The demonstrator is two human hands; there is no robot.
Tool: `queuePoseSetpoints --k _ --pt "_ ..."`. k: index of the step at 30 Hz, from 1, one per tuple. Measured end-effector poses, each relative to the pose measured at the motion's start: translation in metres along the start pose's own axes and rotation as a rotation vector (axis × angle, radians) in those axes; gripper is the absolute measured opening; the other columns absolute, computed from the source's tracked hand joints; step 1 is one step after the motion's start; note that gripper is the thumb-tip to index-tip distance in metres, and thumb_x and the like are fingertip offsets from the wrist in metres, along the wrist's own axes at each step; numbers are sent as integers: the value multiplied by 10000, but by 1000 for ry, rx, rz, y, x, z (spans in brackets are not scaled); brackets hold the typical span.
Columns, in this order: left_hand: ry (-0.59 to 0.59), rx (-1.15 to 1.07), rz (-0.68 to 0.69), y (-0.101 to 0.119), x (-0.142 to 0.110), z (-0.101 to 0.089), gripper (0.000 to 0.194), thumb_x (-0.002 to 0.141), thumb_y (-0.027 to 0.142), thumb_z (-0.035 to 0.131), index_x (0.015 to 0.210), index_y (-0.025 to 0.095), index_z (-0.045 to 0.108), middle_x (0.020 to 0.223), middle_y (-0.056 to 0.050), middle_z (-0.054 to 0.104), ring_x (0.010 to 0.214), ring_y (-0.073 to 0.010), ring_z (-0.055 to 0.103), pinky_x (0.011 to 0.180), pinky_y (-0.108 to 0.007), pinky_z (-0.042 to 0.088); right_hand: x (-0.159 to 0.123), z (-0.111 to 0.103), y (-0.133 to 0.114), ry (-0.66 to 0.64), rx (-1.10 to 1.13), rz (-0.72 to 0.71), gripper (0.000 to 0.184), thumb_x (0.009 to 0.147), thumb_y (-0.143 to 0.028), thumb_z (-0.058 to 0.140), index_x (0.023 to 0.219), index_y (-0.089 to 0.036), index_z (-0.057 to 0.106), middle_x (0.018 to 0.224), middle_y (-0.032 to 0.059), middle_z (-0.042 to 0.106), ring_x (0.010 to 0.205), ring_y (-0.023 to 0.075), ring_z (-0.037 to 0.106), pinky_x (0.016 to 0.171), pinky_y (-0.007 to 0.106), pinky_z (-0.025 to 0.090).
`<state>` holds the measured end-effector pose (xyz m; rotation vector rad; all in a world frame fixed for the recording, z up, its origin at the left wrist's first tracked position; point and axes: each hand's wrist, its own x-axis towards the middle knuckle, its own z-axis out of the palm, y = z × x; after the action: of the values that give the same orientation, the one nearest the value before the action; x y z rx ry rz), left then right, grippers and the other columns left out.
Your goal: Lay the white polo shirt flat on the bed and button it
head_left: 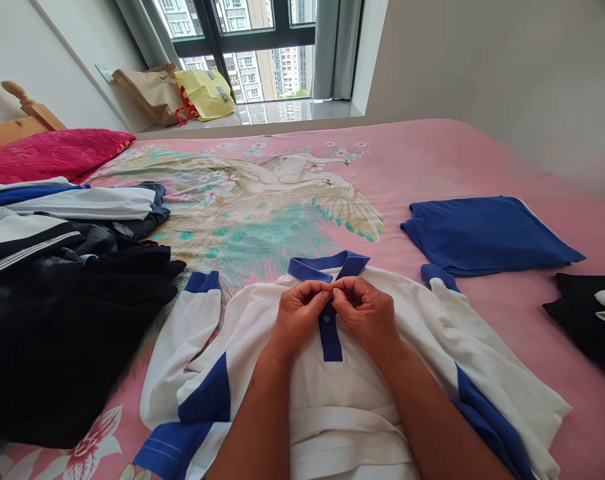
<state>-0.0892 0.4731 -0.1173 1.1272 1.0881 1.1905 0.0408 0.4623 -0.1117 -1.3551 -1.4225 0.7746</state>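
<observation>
A white polo shirt (pixel 262 307) with a blue collar, blue placket and blue side panels lies spread on the bed in front of me, its collar pointing away. My left hand (pixel 302 313) pinches the left edge of the placket just below the collar. Right beside it, my right hand (pixel 365 310) pinches the other side, and the fingertips of both hands meet there. One button shows on the placket below my fingers. Whatever lies between the fingertips is hidden.
A folded blue garment (pixel 487 233) lies at the right, with black and white clothes (pixel 590 313) nearer the edge. Dark and white clothes (pixel 72 300) are heaped on the left. Behind them is a red pillow (pixel 52 153). Paper bags (pixel 152 93) stand by the window.
</observation>
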Motion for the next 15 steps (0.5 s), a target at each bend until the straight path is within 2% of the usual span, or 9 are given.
queuePoseSetpoints --k 11,15 --pt "-3 -10 -38 3 0 -1 140 694 280 696 779 169 704 770 -16 691 730 -127 608 724 -248 474 -1 0 1 -38 31 -12 118 774 -285 565 831 -206 630 726 -4 653 585 101 572 551 195 465" --pt "-17 -16 -47 3 0 -1 151 695 285 698 776 157 698 765 -22 684 725 -127 599 709 -244 468 0 0 2 -15 8 -33 121 770 -279 556 799 -195 638 680 -10 637 554 95 559 531 189 461"
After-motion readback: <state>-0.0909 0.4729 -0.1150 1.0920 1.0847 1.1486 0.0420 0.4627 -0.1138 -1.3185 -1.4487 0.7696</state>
